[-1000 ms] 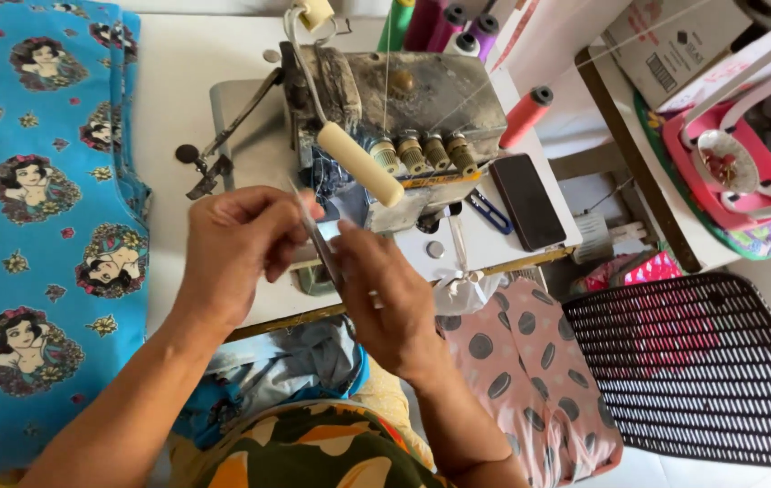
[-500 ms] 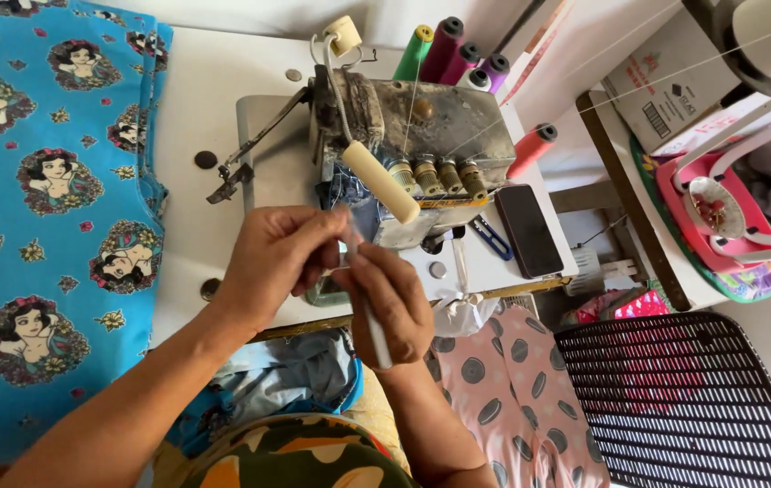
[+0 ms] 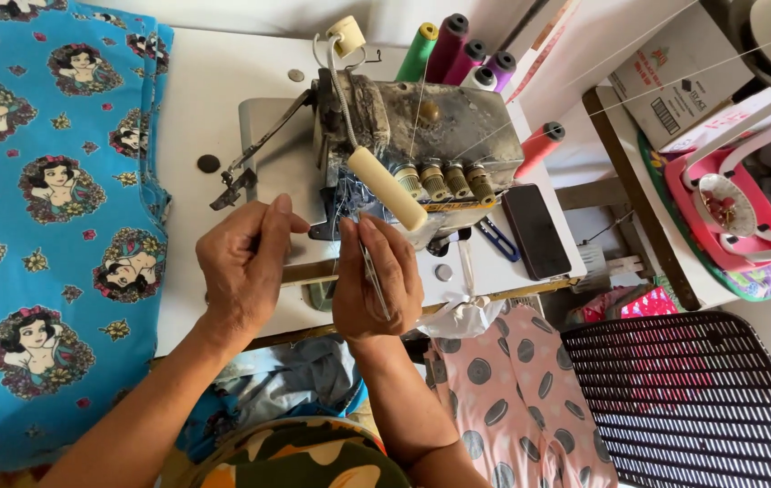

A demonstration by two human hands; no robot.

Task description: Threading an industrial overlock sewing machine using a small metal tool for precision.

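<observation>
Two hands are working near one overlock machine (image 3: 422, 136): the right hand (image 3: 376, 280) is gripping one pair of tweezers (image 3: 373, 276), the left hand (image 3: 245, 262) is pinching its fingertips closed, and four thread cones (image 3: 453, 50) are standing far behind.

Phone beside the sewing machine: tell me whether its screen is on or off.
Off. The phone lies flat on the white table right of the sewing machine, its screen uniformly black with nothing lit.

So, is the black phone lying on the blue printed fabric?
No, the black phone lies on the white table right of the grey sewing machine.
</observation>
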